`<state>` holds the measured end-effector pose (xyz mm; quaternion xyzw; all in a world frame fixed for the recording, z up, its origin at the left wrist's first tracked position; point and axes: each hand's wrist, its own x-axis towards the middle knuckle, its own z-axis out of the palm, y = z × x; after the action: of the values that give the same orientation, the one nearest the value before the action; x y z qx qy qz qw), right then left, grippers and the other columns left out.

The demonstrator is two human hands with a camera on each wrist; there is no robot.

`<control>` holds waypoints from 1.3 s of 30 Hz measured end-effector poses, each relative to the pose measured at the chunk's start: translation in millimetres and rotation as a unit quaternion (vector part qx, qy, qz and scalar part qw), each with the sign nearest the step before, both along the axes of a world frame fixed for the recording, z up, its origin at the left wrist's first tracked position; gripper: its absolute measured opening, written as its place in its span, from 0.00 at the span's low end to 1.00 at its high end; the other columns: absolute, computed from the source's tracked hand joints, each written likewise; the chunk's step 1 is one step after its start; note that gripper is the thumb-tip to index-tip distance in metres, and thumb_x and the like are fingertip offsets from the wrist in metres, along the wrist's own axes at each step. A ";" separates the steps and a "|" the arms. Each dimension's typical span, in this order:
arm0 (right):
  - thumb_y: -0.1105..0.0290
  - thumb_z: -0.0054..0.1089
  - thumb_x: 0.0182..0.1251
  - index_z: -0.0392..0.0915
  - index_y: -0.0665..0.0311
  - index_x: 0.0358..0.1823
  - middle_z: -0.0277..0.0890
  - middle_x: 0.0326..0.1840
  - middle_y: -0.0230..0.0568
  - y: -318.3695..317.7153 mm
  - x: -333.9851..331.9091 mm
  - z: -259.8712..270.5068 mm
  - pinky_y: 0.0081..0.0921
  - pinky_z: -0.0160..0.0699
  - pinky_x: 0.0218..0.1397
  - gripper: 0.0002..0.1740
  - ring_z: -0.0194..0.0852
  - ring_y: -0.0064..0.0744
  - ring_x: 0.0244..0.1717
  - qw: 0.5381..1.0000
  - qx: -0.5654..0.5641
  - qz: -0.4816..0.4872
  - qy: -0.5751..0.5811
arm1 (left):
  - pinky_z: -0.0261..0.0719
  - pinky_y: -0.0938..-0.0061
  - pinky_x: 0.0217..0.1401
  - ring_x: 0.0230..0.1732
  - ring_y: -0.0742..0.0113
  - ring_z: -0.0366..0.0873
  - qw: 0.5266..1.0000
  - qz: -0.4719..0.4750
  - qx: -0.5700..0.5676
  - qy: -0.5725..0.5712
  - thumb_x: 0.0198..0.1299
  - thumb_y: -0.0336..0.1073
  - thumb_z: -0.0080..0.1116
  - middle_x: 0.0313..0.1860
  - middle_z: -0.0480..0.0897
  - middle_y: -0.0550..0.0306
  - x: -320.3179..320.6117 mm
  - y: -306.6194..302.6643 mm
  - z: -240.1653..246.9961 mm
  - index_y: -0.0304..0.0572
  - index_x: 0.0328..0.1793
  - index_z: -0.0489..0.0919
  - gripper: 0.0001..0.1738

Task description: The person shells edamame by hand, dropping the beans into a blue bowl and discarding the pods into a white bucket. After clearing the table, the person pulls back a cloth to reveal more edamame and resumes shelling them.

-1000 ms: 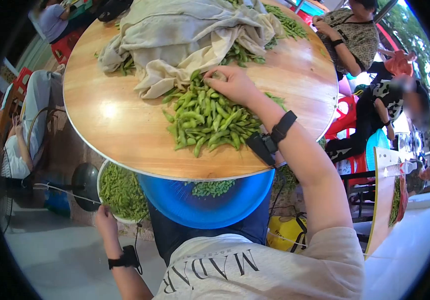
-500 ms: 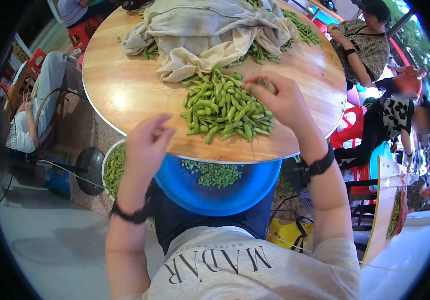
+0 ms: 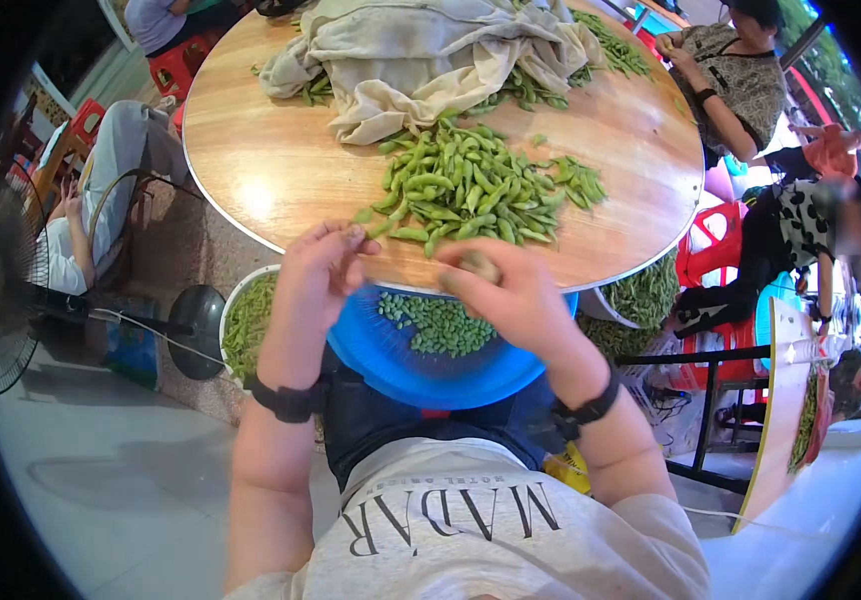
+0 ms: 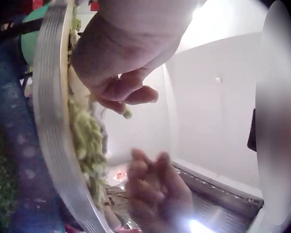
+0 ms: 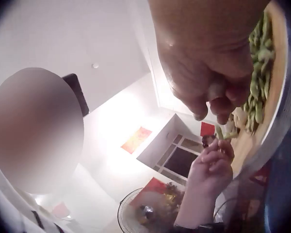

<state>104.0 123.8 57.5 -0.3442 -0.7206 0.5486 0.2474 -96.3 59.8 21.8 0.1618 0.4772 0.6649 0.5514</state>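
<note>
My left hand (image 3: 323,262) is raised over the near edge of the table, pinching a green soybean pod (image 3: 364,215) between thumb and fingertips. The pod's tip also pokes out below the fingers in the left wrist view. To its right hovers my right hand (image 3: 513,292), fingers bent, over the near table edge and the basin. A pale, roundish thing (image 3: 481,266) shows by its thumb; whether it is held or worn I cannot tell. Just beyond both hands lies a heap of soybean pods (image 3: 471,180). Below them, shelled green beans (image 3: 441,322) lie in a blue basin (image 3: 376,375).
A crumpled cream cloth (image 3: 421,60) covers more pods at the table's (image 3: 251,150) far side. A tub of pods (image 3: 249,325) stands at left, another container (image 3: 641,295) at right. A fan (image 3: 11,270) is far left. Other people sit around.
My left hand has risen from low at the left to the table edge and now pinches a pod. My right hand has come back from the heap towards me, nearer the left hand.
</note>
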 end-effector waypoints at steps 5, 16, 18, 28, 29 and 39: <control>0.67 0.57 0.56 0.75 0.68 0.30 0.71 0.20 0.30 0.9 -27.9 -19.4 0.17 0.63 0.25 0.09 0.63 0.15 0.22 0.992 -0.102 0.020 0.071 | 0.65 0.86 0.15 0.15 0.78 0.69 0.998 -0.060 0.031 -0.011 0.53 0.28 0.59 0.25 0.78 0.57 28.7 -24.0 -1.5 0.37 0.39 0.72 0.09; 0.61 0.54 0.61 0.71 0.66 0.24 0.68 0.16 0.29 -8.7 -12.1 -16.8 0.16 0.59 0.20 0.15 0.61 0.15 0.18 0.990 -0.130 0.056 0.016 | 0.69 0.81 0.20 0.20 0.75 0.73 0.812 0.024 0.160 0.560 0.48 0.21 0.60 0.27 0.76 0.55 55.1 -42.2 -7.9 0.35 0.41 0.78 0.12; 0.57 0.50 0.65 0.71 0.65 0.27 0.66 0.17 0.29 -10.4 -7.7 -17.4 0.14 0.56 0.18 0.18 0.58 0.14 0.17 0.979 -0.190 0.066 0.038 | 0.68 0.81 0.19 0.18 0.75 0.72 0.887 0.009 0.117 0.446 0.50 0.21 0.59 0.24 0.76 0.56 61.9 -46.7 -1.1 0.34 0.40 0.78 0.10; 0.50 0.37 0.69 0.69 0.65 0.32 0.63 0.17 0.29 -23.6 8.0 -32.5 0.11 0.51 0.16 0.24 0.51 0.12 0.14 0.943 -0.285 0.116 0.125 | 0.69 0.81 0.20 0.18 0.72 0.73 0.842 0.010 0.131 0.524 0.48 0.22 0.60 0.24 0.76 0.54 71.2 -52.5 -1.8 0.33 0.37 0.78 0.08; 0.50 0.37 0.69 0.69 0.65 0.32 0.63 0.17 0.29 -22.9 9.0 -31.6 0.11 0.51 0.16 0.24 0.51 0.12 0.14 0.942 -0.290 0.119 0.124 | 0.70 0.81 0.20 0.19 0.71 0.73 0.831 0.013 0.139 0.538 0.48 0.21 0.60 0.24 0.76 0.53 71.4 -52.2 -1.3 0.33 0.37 0.78 0.09; 0.61 0.45 0.68 0.69 0.64 0.31 0.63 0.18 0.26 -30.9 9.2 -35.4 0.11 0.53 0.18 0.14 0.53 0.12 0.17 0.954 -0.269 0.053 0.124 | 0.70 0.81 0.23 0.22 0.72 0.74 0.803 0.039 0.166 0.571 0.47 0.21 0.60 0.26 0.77 0.52 80.3 -50.4 -6.9 0.32 0.37 0.76 0.09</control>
<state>113.2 92.9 22.1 -0.2887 -0.5269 0.7730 0.2035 -15.9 9.5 14.9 0.5827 0.5941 0.5420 0.1176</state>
